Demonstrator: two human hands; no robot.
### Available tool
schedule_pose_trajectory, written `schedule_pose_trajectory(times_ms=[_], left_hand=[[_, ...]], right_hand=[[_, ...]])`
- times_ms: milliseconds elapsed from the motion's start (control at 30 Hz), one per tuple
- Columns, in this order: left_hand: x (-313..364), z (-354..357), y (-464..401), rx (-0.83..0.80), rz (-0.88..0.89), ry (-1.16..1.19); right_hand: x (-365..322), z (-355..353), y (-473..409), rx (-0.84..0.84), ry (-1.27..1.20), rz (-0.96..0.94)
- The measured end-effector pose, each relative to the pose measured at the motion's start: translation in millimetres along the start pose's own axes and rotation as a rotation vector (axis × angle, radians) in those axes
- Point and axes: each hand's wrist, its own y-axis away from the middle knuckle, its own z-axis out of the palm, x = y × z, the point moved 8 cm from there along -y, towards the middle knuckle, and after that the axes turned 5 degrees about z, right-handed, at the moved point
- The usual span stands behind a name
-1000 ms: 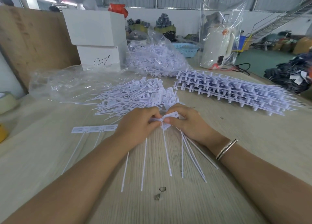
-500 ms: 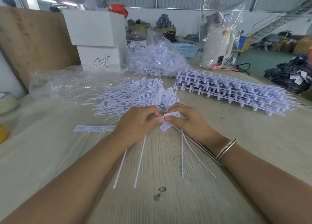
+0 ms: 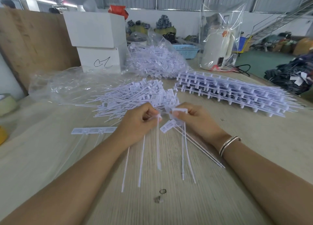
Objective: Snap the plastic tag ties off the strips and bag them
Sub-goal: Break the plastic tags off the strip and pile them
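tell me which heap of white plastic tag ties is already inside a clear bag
The far heap of white plastic tag ties, wrapped in clear plastic beside the white boxes; the nearer loose heap lies bare.

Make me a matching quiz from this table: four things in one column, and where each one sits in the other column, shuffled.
Things
1. stack of uncut tie strips
2. white boxes
3. loose pile of snapped tag ties
4. tape roll

Places
A. far left edge of the table
B. just beyond both hands
C. right side of the table, behind the right hand
D. stacked at the back left, scribble on the lower one

Pairs: 1-C, 2-D, 3-B, 4-A
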Motion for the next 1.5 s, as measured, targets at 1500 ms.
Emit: schedule_pose_trajectory(times_ms=[1500], left_hand=[[20.7, 9.6, 4.2, -0.113, 0.101, -0.624]], right_hand=[[6.5, 23.8, -5.4, -0.126, 0.159, 0.024]])
